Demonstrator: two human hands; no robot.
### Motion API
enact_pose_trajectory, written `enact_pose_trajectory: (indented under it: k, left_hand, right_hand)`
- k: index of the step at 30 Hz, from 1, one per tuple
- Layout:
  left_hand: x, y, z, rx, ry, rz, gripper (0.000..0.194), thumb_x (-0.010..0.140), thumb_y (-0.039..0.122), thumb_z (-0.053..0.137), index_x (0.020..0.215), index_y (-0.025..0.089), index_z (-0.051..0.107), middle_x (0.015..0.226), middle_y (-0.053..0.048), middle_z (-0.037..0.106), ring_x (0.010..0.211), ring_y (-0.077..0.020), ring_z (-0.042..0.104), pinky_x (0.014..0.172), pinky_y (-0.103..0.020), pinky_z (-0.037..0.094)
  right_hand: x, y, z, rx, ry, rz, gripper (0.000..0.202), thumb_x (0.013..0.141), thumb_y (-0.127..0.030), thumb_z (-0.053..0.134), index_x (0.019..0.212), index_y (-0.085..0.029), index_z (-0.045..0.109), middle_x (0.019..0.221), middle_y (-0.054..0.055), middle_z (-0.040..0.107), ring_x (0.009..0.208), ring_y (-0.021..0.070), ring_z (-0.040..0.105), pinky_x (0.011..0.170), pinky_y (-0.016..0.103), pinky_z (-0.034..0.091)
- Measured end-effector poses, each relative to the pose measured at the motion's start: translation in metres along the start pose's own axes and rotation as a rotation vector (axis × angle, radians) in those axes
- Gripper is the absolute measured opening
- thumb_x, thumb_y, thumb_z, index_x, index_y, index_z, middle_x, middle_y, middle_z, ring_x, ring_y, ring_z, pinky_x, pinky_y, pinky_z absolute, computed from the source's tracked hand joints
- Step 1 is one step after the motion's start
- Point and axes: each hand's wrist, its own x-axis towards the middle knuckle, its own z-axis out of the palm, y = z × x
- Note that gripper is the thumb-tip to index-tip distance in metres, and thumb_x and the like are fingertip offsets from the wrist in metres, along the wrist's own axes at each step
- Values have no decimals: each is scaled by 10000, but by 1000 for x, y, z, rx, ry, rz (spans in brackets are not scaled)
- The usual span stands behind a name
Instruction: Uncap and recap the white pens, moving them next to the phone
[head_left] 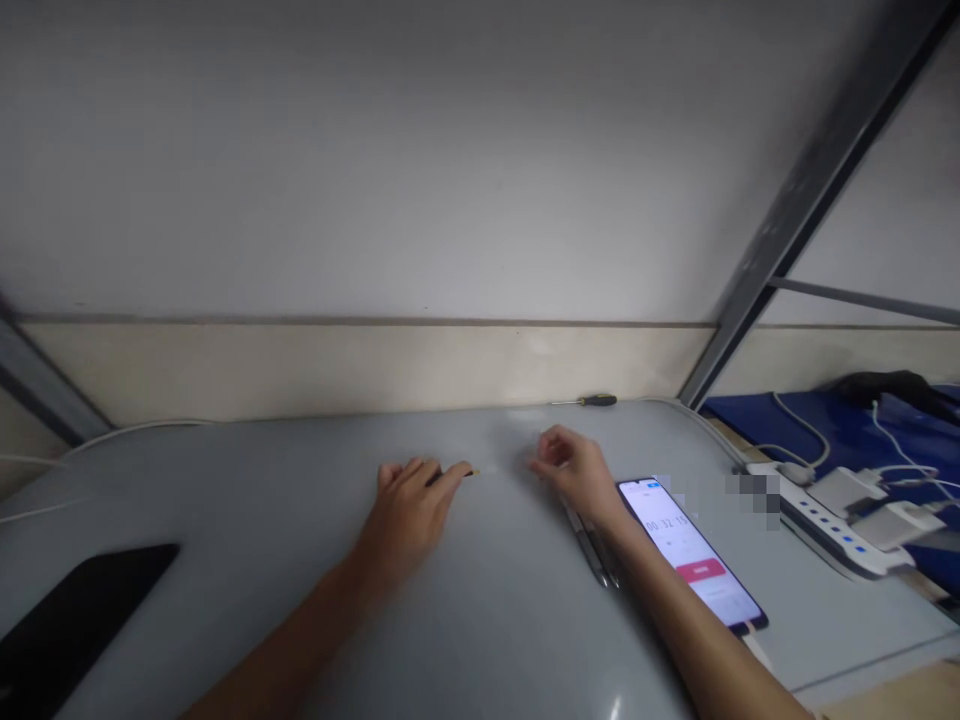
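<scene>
My left hand lies flat in the middle of the smooth grey table, fingers pinching a tiny dark thing too small to make out, my right hand curls loosely beside it, fingers holding nothing, and my wrist hides part of thin grey tweezers by the lit white-screen phone.

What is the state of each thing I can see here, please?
Phone: screen lit, lying flat, cable plugged in.
Power strip: adapters plugged in.
Screwdriver: lying by the wall, untouched.
Tweezers: lying under the right wrist.
Left hand: flat on the grey surface, pinching a small thing.
Right hand: fingers curled, nothing visible held.
</scene>
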Motion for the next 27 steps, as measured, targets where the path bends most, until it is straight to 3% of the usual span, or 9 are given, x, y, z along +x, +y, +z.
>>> enact_pose_trajectory:
  k: [3, 5, 8, 12, 14, 27]
  left_hand:
    - [0, 1, 1, -24, -28, 14, 351, 992, 210, 329, 1126, 271, 648, 750, -17, 636, 769, -182, 562, 743, -350, 272]
    - [-1, 1, 2, -45, -36, 16, 352, 995, 210, 320, 1118, 273, 644, 759, -14, 644, 772, -183, 574, 747, -353, 270]
    - [-2, 1, 4, -65, -49, 14, 335, 991, 206, 333, 1122, 269, 635, 791, -15, 662, 791, -189, 591, 752, -358, 267]
    - [-2, 0, 5, -57, -53, -4, 315, 983, 197, 358, 1130, 263, 629, 820, -16, 673, 822, -197, 602, 761, -359, 270]
    - [-3, 0, 5, -53, -61, -11, 316, 984, 194, 355, 1128, 263, 628, 816, -13, 671, 819, -193, 599, 764, -359, 272]
    - [-2, -1, 4, -6, -84, -22, 316, 991, 191, 357, 1118, 253, 640, 821, -18, 673, 822, -190, 587, 753, -355, 259]
  right_hand:
    - [2, -1, 4, 359, -13, 156, 370, 692, -418, 757, 676, -210, 451, 569, -58, 496, 535, 110, 475, 551, 243, 381]
    - [2, -1, 7, 442, -14, 189, 387, 694, -458, 754, 692, -212, 455, 553, -67, 478, 520, 104, 457, 540, 239, 368]
    - [2, -1, 6, 288, -18, 130, 297, 720, -397, 746, 729, -202, 523, 604, -50, 514, 553, 112, 469, 558, 245, 371]
    - [1, 2, -1, -125, -32, -97, 86, 745, -208, 723, 756, -197, 638, 755, 11, 632, 732, 162, 551, 691, 284, 412]
    - [1, 3, -3, -225, -55, -177, 65, 757, -160, 712, 779, -206, 671, 806, 27, 656, 793, 179, 563, 738, 302, 421]
    - [-5, 2, 3, -206, -119, -301, 94, 811, -128, 678, 839, -209, 716, 832, 30, 636, 761, 156, 592, 700, 283, 435]
